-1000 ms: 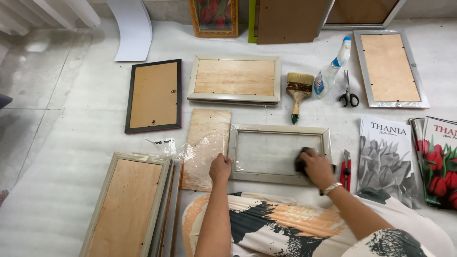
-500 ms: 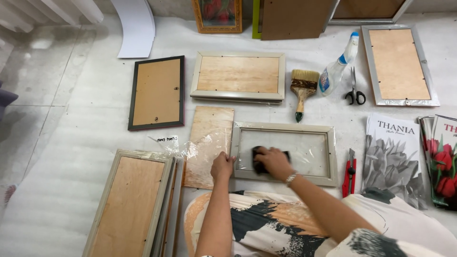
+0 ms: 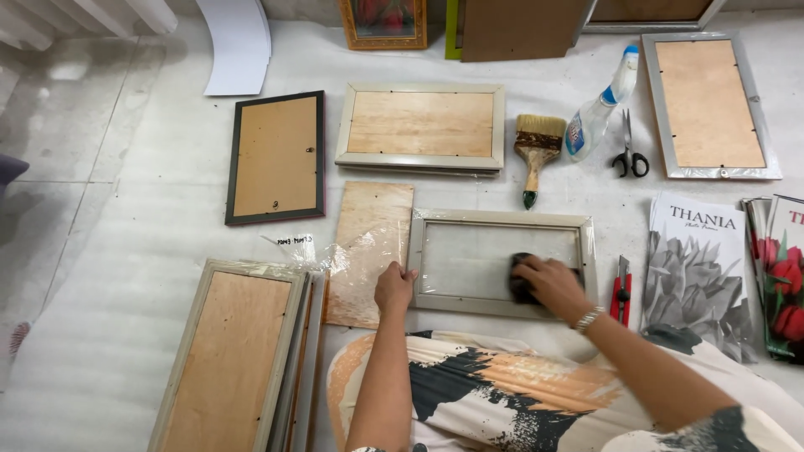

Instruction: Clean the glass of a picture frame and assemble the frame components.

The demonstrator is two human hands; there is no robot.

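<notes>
A pale grey-beige picture frame (image 3: pixel 501 261) lies flat on the white floor, long sides running left to right, its clear glass pane facing up and showing the floor covering through it. Thin transparent film clings along its right edge. A dark cloth (image 3: pixel 523 285) sits bunched on the glass in the frame's lower right part, touching the pane just inside the bottom rail. Relative to the frame, a bare plywood backing board (image 3: pixel 368 251) lies just beside its left edge, partly wrapped in crinkled clear plastic.
</notes>
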